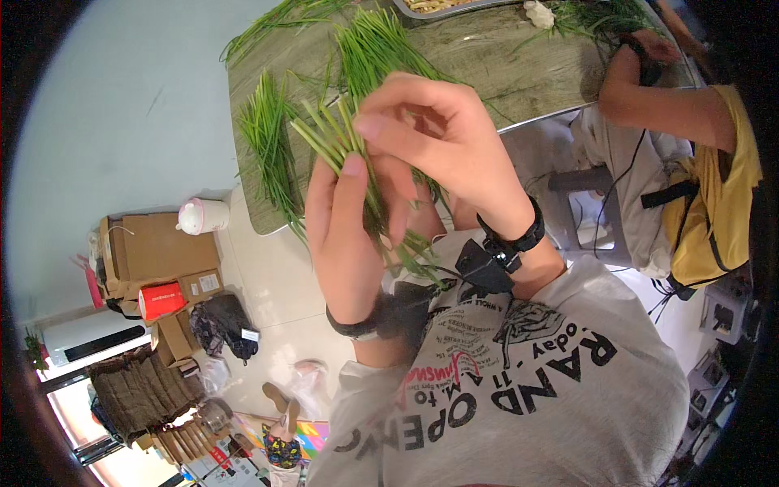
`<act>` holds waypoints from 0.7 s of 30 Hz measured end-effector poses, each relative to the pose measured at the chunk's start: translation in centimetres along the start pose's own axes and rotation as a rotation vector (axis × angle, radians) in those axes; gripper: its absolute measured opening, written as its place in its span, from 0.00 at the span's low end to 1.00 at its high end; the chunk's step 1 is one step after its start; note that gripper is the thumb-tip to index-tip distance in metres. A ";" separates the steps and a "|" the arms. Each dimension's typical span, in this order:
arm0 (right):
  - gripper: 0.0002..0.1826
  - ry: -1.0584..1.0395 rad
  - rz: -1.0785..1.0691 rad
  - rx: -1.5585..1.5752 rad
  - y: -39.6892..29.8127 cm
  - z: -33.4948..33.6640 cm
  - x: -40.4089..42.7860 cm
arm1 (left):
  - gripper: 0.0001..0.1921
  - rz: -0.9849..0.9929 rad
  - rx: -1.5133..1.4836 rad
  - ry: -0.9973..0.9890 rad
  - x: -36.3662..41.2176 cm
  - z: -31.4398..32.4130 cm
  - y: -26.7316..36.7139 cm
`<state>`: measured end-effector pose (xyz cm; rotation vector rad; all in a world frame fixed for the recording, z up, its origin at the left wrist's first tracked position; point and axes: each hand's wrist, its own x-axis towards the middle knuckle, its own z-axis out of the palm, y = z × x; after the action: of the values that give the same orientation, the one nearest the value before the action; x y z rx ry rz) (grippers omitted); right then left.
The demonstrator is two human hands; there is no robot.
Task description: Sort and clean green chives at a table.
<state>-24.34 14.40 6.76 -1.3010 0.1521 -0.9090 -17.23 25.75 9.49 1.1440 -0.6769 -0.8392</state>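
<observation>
My left hand is closed around a small bunch of garlic chives, its thumb pressed across the stems. Their pale cut ends fan toward the table, and the green leaves hang down below the palm. Curled above them, my right hand has its thumb beside the stem ends. Whether it pinches a stem is hidden. A pile of chives lies at the left table edge. Partly behind my right hand rests a larger pile of chives.
More chives lie at the table's far left. A metal tray of pale food pieces stands at the back. On the right, another person's arm reaches over greens. Cardboard boxes and a black bag occupy the floor.
</observation>
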 end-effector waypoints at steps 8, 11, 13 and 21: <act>0.07 -0.018 0.075 -0.053 -0.7 0.3 0.0 | 0.15 0.003 0.015 0.047 0.0 -0.4 -0.2; 0.07 -0.011 0.098 0.008 0.0 0.1 -0.2 | 0.14 0.006 -0.016 0.053 0.0 -0.1 -0.6; 0.07 0.003 0.090 0.043 0.2 0.1 -0.2 | 0.14 0.006 -0.002 0.073 0.1 0.3 -0.6; 0.07 0.011 0.143 0.065 0.0 0.3 -0.2 | 0.13 0.012 0.022 0.098 0.2 0.3 -0.8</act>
<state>-24.31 14.78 6.77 -1.2089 0.2197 -0.7935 -17.52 25.26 8.85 1.1919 -0.6123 -0.7624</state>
